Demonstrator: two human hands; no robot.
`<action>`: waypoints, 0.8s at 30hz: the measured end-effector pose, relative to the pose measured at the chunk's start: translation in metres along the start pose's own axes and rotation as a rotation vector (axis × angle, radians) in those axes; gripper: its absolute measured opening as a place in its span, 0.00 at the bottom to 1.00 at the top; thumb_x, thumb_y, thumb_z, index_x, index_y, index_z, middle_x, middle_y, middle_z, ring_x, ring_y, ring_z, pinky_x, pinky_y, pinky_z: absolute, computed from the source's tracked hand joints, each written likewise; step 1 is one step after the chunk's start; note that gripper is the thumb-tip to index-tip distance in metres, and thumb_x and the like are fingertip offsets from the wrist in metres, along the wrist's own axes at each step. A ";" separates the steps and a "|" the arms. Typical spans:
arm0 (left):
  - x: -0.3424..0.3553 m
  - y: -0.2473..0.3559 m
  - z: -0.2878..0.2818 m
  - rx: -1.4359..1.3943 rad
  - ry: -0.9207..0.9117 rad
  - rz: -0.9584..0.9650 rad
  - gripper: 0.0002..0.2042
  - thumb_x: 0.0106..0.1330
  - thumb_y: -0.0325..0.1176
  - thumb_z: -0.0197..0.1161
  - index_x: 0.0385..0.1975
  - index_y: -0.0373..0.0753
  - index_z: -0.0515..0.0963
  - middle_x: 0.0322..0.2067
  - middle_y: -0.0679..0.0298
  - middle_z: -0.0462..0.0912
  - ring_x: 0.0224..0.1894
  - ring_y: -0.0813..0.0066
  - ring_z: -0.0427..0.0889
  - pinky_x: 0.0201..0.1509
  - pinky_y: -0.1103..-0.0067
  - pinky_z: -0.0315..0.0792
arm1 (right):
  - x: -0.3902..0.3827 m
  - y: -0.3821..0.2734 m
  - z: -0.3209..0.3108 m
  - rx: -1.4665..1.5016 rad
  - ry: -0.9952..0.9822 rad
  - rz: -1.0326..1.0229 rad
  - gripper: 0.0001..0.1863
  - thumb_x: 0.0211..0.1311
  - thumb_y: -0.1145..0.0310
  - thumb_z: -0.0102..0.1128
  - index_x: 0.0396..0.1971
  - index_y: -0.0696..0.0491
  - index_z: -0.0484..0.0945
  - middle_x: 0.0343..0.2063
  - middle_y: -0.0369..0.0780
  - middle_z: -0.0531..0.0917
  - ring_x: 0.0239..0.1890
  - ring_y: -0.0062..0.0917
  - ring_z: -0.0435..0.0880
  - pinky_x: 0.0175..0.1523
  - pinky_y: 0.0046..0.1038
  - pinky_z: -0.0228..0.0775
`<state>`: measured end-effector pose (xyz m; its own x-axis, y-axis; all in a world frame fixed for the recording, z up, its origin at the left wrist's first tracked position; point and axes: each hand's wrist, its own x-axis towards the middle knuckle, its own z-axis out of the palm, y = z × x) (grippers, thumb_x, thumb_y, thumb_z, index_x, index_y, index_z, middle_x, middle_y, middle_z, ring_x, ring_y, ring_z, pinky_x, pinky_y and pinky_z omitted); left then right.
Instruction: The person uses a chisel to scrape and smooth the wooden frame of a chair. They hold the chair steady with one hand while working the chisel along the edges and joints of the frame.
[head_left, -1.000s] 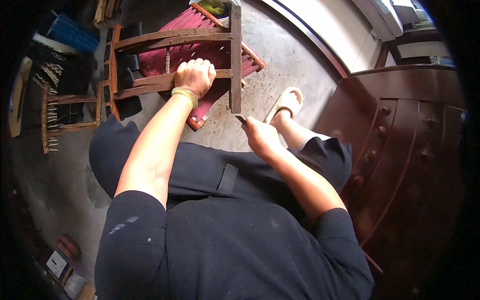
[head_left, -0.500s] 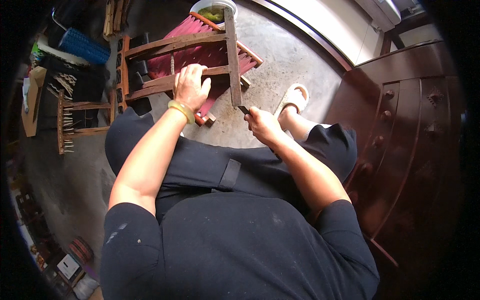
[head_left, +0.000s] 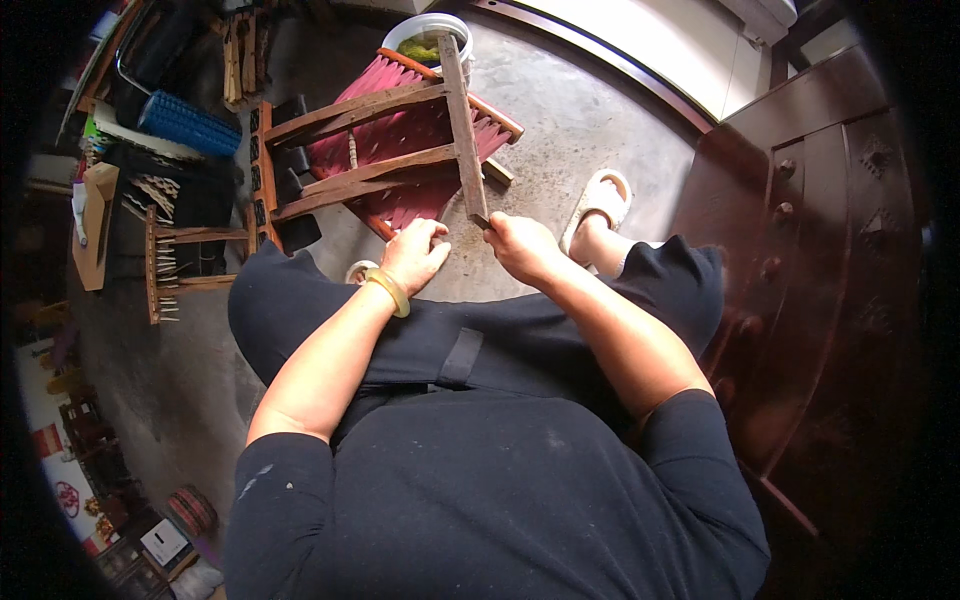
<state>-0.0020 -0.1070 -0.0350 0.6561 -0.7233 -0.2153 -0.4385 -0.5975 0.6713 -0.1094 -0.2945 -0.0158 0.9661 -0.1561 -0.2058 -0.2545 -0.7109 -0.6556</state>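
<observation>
A worn wooden frame [head_left: 466, 140] of rails and a long crossbar lies at an angle before me, above a low seat with red-pink woven webbing [head_left: 385, 145]. My right hand [head_left: 522, 247] is closed around a narrow dark flat tool [head_left: 483, 222], most of it hidden by the fingers; its tip is at the near end of the crossbar. What kind of tool it is I cannot tell. My left hand [head_left: 415, 258], with a pale yellow bangle on the wrist, is held just in front of the webbing, loosely bent with the thumb apart and nothing visible in it.
A white bucket [head_left: 462, 32] with something yellow-green in it stands behind the frame. At left are a blue ribbed roller [head_left: 190, 122], a small wooden frame with cords [head_left: 155, 265] and a cardboard piece [head_left: 95, 225]. Dark red wooden furniture [head_left: 800, 280] rises at right, near my sandalled foot [head_left: 598, 215].
My left hand has let go of the frame's near rail and moved right and toward me. My right hand stays by the crossbar's near end, still holding the dark tool.
</observation>
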 end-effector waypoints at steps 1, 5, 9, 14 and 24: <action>-0.003 0.001 0.002 -0.005 -0.024 -0.012 0.14 0.61 0.35 0.62 0.44 0.36 0.77 0.39 0.58 0.80 0.39 0.69 0.80 0.45 0.76 0.74 | -0.001 0.001 0.001 -0.021 -0.008 -0.013 0.12 0.65 0.62 0.50 0.34 0.56 0.72 0.27 0.51 0.81 0.34 0.49 0.81 0.40 0.46 0.70; -0.002 -0.002 0.012 -0.133 -0.042 -0.050 0.14 0.62 0.37 0.62 0.42 0.36 0.78 0.40 0.57 0.81 0.42 0.67 0.81 0.48 0.75 0.73 | -0.003 0.001 0.002 -0.051 -0.029 -0.024 0.12 0.64 0.62 0.51 0.34 0.57 0.73 0.27 0.51 0.81 0.34 0.48 0.81 0.40 0.46 0.71; 0.014 -0.006 0.012 -0.439 -0.019 -0.149 0.12 0.65 0.36 0.61 0.41 0.34 0.78 0.36 0.63 0.82 0.37 0.76 0.81 0.43 0.80 0.73 | 0.000 0.000 -0.002 -0.068 0.035 0.000 0.12 0.63 0.62 0.51 0.33 0.56 0.73 0.26 0.51 0.81 0.34 0.48 0.81 0.40 0.46 0.71; 0.048 0.006 0.004 -0.593 0.055 -0.316 0.18 0.68 0.49 0.58 0.38 0.37 0.78 0.32 0.68 0.81 0.30 0.82 0.79 0.33 0.85 0.70 | 0.008 0.002 -0.023 0.037 0.249 0.056 0.11 0.64 0.62 0.50 0.30 0.55 0.71 0.25 0.52 0.80 0.33 0.50 0.80 0.39 0.48 0.70; 0.100 0.004 0.025 -0.303 0.341 -0.229 0.17 0.62 0.45 0.65 0.24 0.35 0.78 0.19 0.67 0.77 0.20 0.82 0.72 0.22 0.80 0.67 | 0.016 0.013 -0.026 0.270 0.318 0.102 0.13 0.64 0.60 0.53 0.28 0.56 0.72 0.25 0.52 0.80 0.33 0.50 0.80 0.38 0.48 0.69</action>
<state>0.0460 -0.1904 -0.0715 0.8998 -0.4014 -0.1709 -0.0957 -0.5637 0.8204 -0.0963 -0.3244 -0.0085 0.8900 -0.4501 -0.0728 -0.3110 -0.4825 -0.8188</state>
